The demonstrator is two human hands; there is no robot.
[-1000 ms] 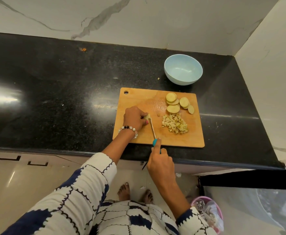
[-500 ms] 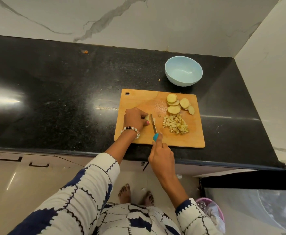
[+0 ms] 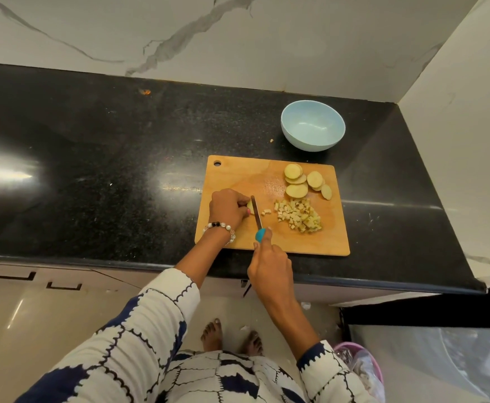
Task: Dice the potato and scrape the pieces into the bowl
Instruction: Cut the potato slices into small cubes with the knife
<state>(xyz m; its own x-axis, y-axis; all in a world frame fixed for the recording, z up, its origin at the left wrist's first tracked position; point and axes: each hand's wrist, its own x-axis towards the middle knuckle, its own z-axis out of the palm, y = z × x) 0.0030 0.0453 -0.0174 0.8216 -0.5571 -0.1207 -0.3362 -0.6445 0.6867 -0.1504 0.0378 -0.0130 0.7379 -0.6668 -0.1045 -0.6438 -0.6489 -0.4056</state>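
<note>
A wooden cutting board [image 3: 238, 175] lies on the black counter. My left hand [image 3: 227, 207] pins a small potato piece [image 3: 249, 204] to the board. My right hand [image 3: 270, 263] grips a knife [image 3: 256, 212] by its teal handle, with the blade down right beside the left fingertips. Two fresh cubes [image 3: 266, 212] lie just right of the blade. A pile of diced potato [image 3: 299, 218] sits further right. Several round potato slices [image 3: 305, 181] lie at the board's far right corner. The light blue bowl [image 3: 313, 125], with nothing in it, stands behind the board.
The black counter [image 3: 107, 170] stretches left; white marble walls close the back and right sides. A small crumb [image 3: 271, 140] lies left of the bowl. A pink bin [image 3: 363, 365] stands on the floor at lower right. Drawer handles [image 3: 11, 275] sit under the counter edge.
The knife has stepped left along the held piece and cut downward. Two new cubes now lie right of the blade. The held piece is shorter.
</note>
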